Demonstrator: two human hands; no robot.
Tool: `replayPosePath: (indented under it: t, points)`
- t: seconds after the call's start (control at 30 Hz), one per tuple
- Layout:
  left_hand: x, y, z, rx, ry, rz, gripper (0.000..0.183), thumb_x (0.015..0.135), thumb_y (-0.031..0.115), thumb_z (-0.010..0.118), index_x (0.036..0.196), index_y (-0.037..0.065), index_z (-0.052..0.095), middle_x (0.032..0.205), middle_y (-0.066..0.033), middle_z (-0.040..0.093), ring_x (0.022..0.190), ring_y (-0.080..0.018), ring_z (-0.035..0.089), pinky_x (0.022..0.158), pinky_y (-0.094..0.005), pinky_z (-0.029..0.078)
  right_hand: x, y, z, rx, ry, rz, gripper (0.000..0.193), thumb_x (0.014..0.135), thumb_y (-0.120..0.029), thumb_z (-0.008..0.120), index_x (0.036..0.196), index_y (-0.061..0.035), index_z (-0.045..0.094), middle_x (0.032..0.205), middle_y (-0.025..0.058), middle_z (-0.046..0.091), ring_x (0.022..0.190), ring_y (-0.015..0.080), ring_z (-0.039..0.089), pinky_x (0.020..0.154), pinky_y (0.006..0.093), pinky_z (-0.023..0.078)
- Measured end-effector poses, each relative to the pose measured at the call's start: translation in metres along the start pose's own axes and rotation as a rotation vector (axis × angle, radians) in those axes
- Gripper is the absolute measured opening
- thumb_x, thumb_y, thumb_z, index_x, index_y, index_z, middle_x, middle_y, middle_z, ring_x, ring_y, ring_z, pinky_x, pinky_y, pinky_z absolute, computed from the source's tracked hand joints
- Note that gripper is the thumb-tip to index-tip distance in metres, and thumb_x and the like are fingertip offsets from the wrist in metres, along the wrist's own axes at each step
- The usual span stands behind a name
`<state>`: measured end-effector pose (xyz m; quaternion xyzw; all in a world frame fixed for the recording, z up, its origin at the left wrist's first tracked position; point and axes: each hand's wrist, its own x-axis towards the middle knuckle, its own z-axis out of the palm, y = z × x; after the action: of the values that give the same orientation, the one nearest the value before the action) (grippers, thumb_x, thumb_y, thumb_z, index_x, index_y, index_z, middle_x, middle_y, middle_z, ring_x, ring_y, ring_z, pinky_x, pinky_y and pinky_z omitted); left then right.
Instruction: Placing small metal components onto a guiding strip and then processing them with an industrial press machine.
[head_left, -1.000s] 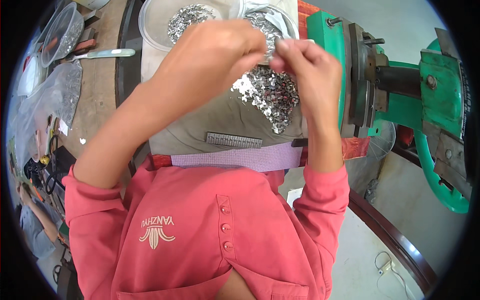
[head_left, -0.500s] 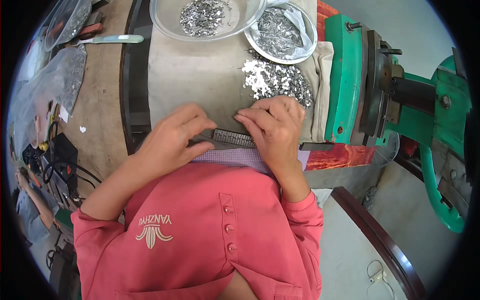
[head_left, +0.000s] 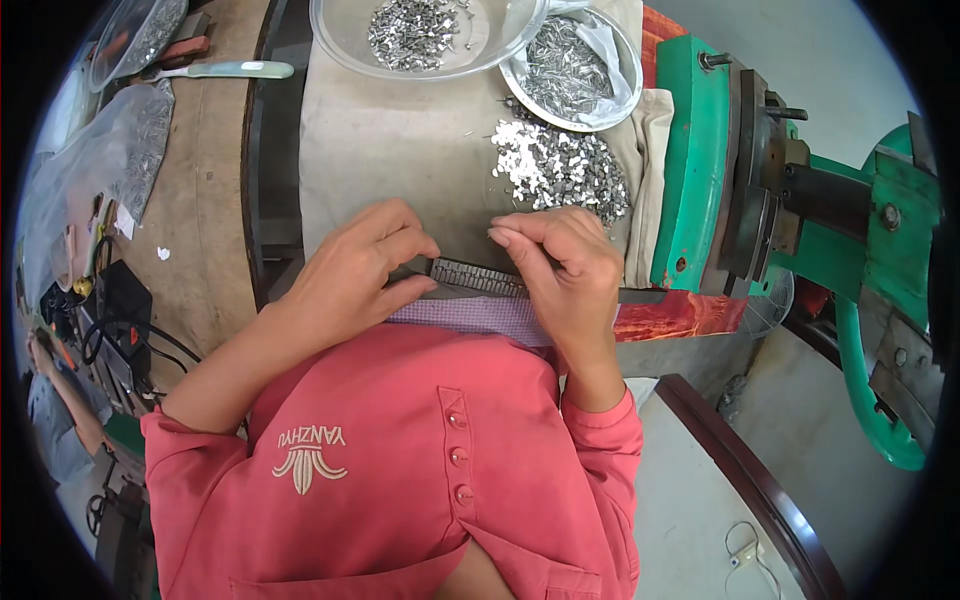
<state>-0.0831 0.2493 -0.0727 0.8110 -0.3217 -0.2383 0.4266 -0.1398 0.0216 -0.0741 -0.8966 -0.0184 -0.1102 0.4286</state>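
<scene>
A dark metal strip (head_left: 478, 277) with a row of small metal pieces set along it lies near the front edge of the cloth-covered worktop. My left hand (head_left: 352, 262) is at its left end, thumb and forefinger against its two long sides. My right hand (head_left: 572, 262) hovers over the strip's right part, thumb and forefinger pinched together. Whatever is in that pinch is too small to make out. Beyond the right hand spreads a loose pile of small flat metal pieces (head_left: 560, 168), some bright and some dark.
At the back stand a clear plastic bowl (head_left: 345, 58) of small metal parts and a white bowl (head_left: 628, 105) of thin metal pins. A green machine (head_left: 690, 170) borders the right side. Leftward lie a pale-handled tool (head_left: 235, 70) and plastic bags (head_left: 95, 150); another person's arm (head_left: 70, 395) shows far left.
My right hand has shifted slightly to the right, so more of the strip shows. My left hand keeps its place at the strip's end. The whole view has drifted a little.
</scene>
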Motion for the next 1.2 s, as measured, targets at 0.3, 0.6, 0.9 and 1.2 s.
replayPosePath:
  t: [0.3, 0.6, 0.9, 1.2]
  points:
    - [0.0, 0.0, 0.0, -0.007, -0.008, -0.018, 0.031, 0.075, 0.002, 0.081, 0.102, 0.004, 0.066, 0.097, -0.0094, 0.057, 0.087, -0.0272, 0.06, 0.072, -0.0358, 0.048, -0.002, 0.001, 0.007, -0.222, -0.003, -0.008, 0.008, 0.076, -0.02, 0.082, 0.079, -0.0158, 0.077, 0.091, -0.0061, 0.064, 0.104, 0.0222, 0.05, 0.095, 0.0421, 0.027]
    - [0.005, 0.009, -0.002, -0.085, 0.001, -0.148, 0.026, 0.075, 0.003, 0.08, 0.091, 0.002, 0.059, 0.096, -0.0114, 0.054, 0.083, -0.0301, 0.059, 0.071, -0.0398, 0.048, -0.004, -0.013, 0.017, -0.067, -0.168, 0.11, 0.01, 0.079, -0.021, 0.079, 0.08, -0.0108, 0.077, 0.094, -0.0051, 0.064, 0.107, 0.0241, 0.045, 0.096, 0.0441, 0.023]
    - [0.004, 0.004, 0.0, -0.054, -0.006, -0.143, 0.026, 0.072, 0.002, 0.082, 0.083, 0.002, 0.058, 0.098, -0.0095, 0.053, 0.088, -0.0272, 0.058, 0.074, -0.0351, 0.047, -0.004, -0.017, 0.023, -0.116, -0.192, 0.11, 0.01, 0.077, -0.023, 0.08, 0.078, -0.0125, 0.079, 0.096, -0.0037, 0.062, 0.109, 0.0278, 0.043, 0.096, 0.0469, 0.023]
    - [0.005, 0.005, -0.002, -0.047, -0.028, -0.166, 0.026, 0.072, 0.003, 0.082, 0.082, 0.001, 0.059, 0.098, -0.0093, 0.053, 0.087, -0.0264, 0.058, 0.073, -0.0348, 0.046, -0.004, -0.017, 0.021, -0.131, -0.201, 0.101, 0.01, 0.073, -0.022, 0.082, 0.079, -0.0147, 0.079, 0.096, -0.004, 0.06, 0.109, 0.0277, 0.043, 0.095, 0.0468, 0.024]
